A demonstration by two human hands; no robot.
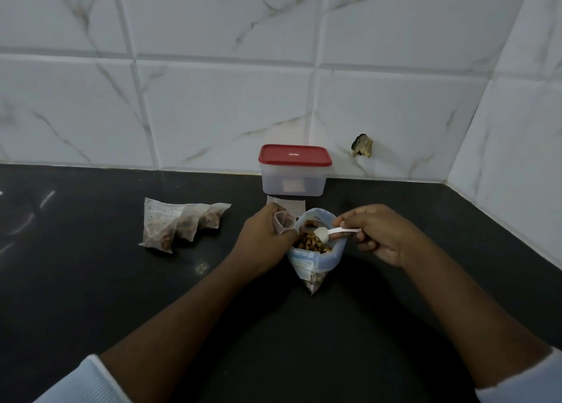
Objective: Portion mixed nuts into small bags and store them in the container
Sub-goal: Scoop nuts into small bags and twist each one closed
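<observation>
Black table (91, 281), white marble-pattern tiled wall (213, 98) behind.

Left hand (261, 238): fingers curled round a small clear bag (284, 222), mouth held open and facing up, just left of the large bag (316, 263).

Right hand (374, 235): pinches the handle of a white scoop (327, 233). The scoop bowl sits inside the large bag's open mouth, over the mixed nuts (310, 242).

The large bag stands upright on the table between the two hands.

Container (294, 180): clear, red lid (294, 156) on, against the wall behind the large bag.

Three filled small bags (179, 226) lie in an overlapping row on the table, well left of the hands.

Pale sleeves (85, 381) are pushed up both forearms.
</observation>
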